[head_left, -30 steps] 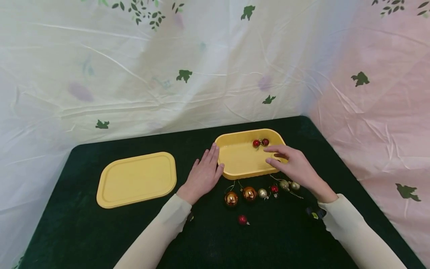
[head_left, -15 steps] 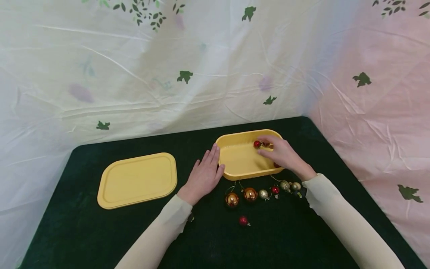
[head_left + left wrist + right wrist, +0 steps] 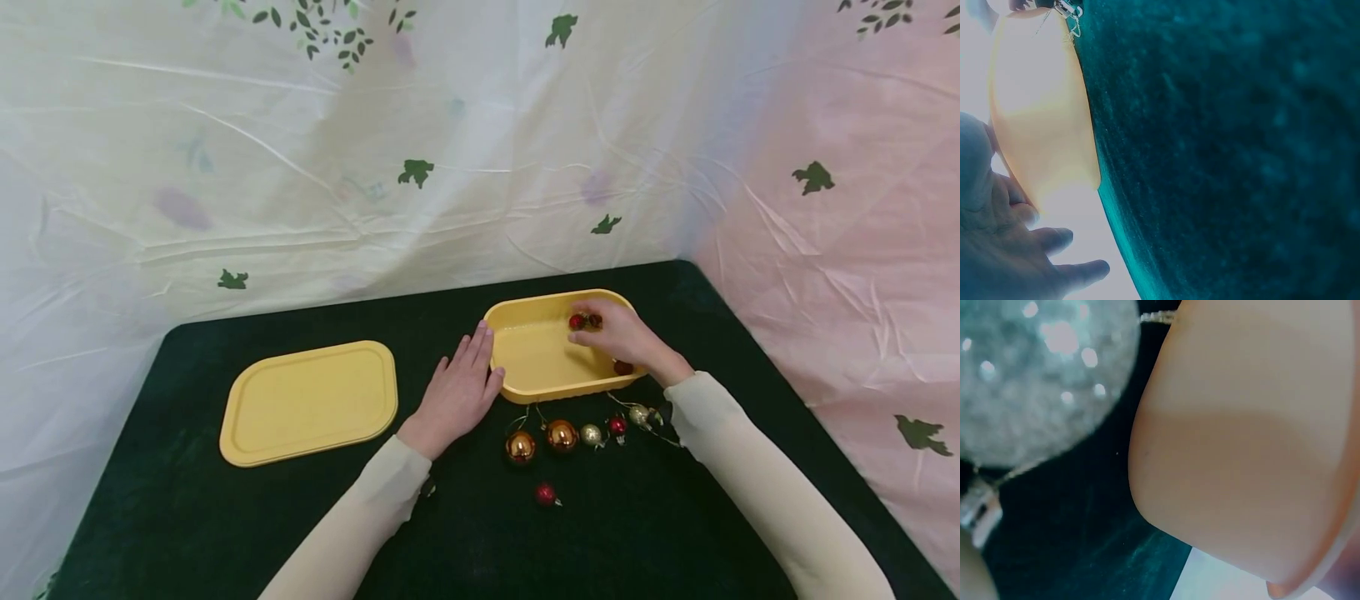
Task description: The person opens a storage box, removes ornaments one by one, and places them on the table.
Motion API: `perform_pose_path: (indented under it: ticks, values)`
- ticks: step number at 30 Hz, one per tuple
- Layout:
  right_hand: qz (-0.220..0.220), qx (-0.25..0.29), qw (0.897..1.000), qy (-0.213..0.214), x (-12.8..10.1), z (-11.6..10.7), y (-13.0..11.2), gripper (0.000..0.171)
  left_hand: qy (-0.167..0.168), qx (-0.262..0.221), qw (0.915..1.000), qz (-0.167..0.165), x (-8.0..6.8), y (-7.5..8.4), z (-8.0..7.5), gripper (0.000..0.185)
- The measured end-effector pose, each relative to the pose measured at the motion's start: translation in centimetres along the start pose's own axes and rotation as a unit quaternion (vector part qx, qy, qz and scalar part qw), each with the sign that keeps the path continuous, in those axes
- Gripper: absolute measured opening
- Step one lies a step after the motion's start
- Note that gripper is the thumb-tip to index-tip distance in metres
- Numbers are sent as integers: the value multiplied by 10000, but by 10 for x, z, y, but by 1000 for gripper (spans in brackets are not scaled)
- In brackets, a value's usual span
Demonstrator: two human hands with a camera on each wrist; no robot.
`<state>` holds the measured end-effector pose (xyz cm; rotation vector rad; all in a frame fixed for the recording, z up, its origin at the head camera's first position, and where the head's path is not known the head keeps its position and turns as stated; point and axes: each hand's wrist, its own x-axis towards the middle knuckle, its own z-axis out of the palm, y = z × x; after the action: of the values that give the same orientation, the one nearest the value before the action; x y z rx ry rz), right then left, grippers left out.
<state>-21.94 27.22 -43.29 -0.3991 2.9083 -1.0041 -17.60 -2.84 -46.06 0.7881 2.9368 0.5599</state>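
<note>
My left hand [image 3: 459,387] lies with straight fingers against the left side of the yellow box [image 3: 536,390]. In the left wrist view, its fingers [image 3: 1085,272] spread beside the box wall [image 3: 1041,112]. Inside the box, the thumb and fingers of my right hand [image 3: 630,333] curl round a dark red bauble [image 3: 595,322]. A brighter red bauble [image 3: 577,322] sits against it, at the fingertips. Under the right wrist, another dark red bauble [image 3: 622,367] rests in the box's near right corner. The right wrist view shows the outer wall [image 3: 1241,456], with the right fingers hidden.
A yellow lid [image 3: 311,404] lies flat on the dark green table at the left. In front of the box lie two copper baubles [image 3: 561,435], [image 3: 521,447], gold glitter baubles [image 3: 591,435], [image 3: 640,416] and small red ones [image 3: 617,427], [image 3: 546,495]. Cloth walls stand behind.
My right hand has moved left and down into the box, its fingers closing in around the dark red bauble beside the red one. The left hand has stayed at the box's side.
</note>
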Motion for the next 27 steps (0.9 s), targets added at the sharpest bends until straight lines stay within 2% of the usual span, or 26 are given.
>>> perform_pose_path:
  ticks: [17,27]
  values:
    - [98,-202,9987,-460,1,10,-1,55,-49,10,10000,-59,-2,2,0,68]
    - [-20,-332,9981,-519,-1,10,-1,49,-29,38,10000,-70,-3,3,2,69]
